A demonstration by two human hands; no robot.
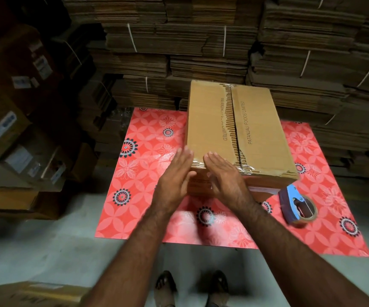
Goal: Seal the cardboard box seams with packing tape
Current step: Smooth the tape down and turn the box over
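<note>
red floral table [148,196], cardboard box [207,120], tape dispenser [298,207]

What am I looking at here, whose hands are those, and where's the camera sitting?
There is one picture, taken by a camera worn on a person's head, looking forward and down. No machine is involved: the two bare arms belong to that person. The left hand and right hand are open, fingers straight, at the near left corner of a cardboard box, holding nothing. Clear tape already runs along the box's centre seam. The box sits on a red flowered mat on the floor. A blue tape dispenser lies on the mat to the right of the hands. Bundles of flattened cardboard are stacked behind.
</note>
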